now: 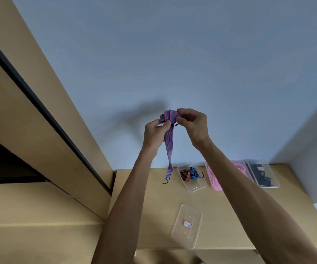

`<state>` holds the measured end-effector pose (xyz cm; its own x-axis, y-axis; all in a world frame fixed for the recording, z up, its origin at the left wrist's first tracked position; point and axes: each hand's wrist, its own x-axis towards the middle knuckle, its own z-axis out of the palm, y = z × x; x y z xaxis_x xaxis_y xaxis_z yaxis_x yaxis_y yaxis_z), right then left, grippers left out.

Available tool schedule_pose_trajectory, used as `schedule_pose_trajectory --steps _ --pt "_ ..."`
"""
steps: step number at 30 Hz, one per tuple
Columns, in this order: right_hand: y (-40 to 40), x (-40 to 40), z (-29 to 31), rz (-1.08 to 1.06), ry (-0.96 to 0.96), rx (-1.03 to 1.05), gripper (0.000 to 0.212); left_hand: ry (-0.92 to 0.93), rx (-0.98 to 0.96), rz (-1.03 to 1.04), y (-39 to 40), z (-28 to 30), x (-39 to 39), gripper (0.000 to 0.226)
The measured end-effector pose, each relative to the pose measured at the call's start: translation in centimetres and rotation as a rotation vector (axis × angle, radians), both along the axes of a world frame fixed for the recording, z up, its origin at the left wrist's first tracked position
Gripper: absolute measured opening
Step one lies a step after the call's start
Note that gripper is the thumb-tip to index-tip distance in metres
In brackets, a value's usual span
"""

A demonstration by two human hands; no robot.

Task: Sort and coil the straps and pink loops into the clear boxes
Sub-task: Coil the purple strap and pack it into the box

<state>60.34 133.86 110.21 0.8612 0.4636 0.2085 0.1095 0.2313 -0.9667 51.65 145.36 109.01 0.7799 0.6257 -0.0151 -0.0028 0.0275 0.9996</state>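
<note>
A purple and red striped strap (pixel 168 141) is held up in front of the wall, its upper part wound into a coil. My left hand (pixel 154 133) pinches the coil from the left and my right hand (pixel 193 124) pinches it from the right. The strap's loose tail hangs down to the table, ending in a black hook (pixel 166 181). Behind it a clear box (pixel 196 184) holds a red coiled strap and a blue coiled strap with a hook. A second clear box (pixel 213 180) holds pink loops, partly hidden by my right arm. A third box (pixel 268 175) holds black straps.
A clear lid (pixel 187 225) with a small red-edged label lies on the wooden table (pixel 144 206) near its front edge. A tan cabinet panel with a dark gap stands at the left. The pale wall rises right behind the boxes.
</note>
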Motion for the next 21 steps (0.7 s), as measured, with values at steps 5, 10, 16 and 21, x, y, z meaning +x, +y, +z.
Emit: schedule_pose_trajectory --steps 5,10,16,21 --pt "0.17 -0.41 0.25 -0.026 -0.159 -0.031 0.036 -0.009 -0.109 -0.036 0.07 0.64 0.46 0.031" --pt "0.24 -0.87 0.14 -0.041 -0.163 -0.037 0.033 -0.066 -0.188 0.001 0.24 0.26 0.7 0.015" --pt "0.26 -0.35 -0.27 0.075 -0.064 -0.177 0.022 -0.092 -0.133 -0.096 0.25 -0.03 0.4 0.03" --pt "0.28 -0.31 -0.61 -0.005 -0.071 -0.108 0.018 0.09 -0.117 0.036 0.36 -0.34 0.47 0.024"
